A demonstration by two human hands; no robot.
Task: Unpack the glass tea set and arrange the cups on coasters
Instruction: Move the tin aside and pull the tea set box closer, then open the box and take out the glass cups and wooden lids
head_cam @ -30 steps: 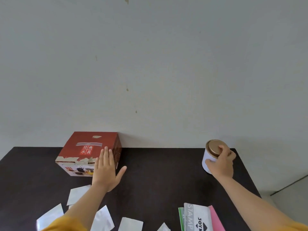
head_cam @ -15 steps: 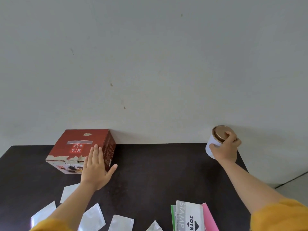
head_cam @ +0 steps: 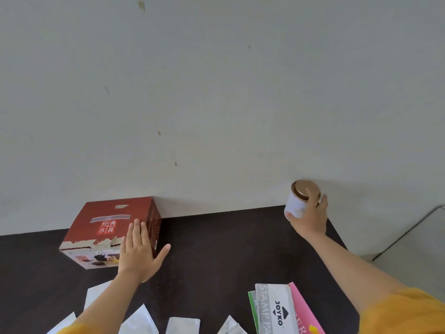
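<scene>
- so, the red box (head_cam: 113,231) of the tea set sits closed on the dark surface (head_cam: 216,249), back near the wall (head_cam: 216,92), with a strip of grey tape across its lid; nothing of the set is out yet, and no cups or coasters show.
- the left hand (head_cam: 139,254) lies flat with fingers straight over the box's near right corner, thumb spread out to the side; it grips nothing, and i judge it is there to steady the box or feel for the flap before opening.
- the right hand (head_cam: 310,216) is wrapped around a small white tin (head_cam: 298,201) with a gold lid, at the far right corner of the surface close to the wall; the tin looks tilted toward the camera, and i cannot tell whether its base touches the surface.
- my guess is the tin is held out at the far edge to leave room in the middle for laying things out.
- several white packets (head_cam: 139,321) lie scattered along the near edge, just beside the left forearm.
- a stack of paper packs (head_cam: 277,309), grey on top with green and pink beneath, sits at the near right, well apart from the box.
- likely next comes peeling the tape, which calls for both hands free.
</scene>
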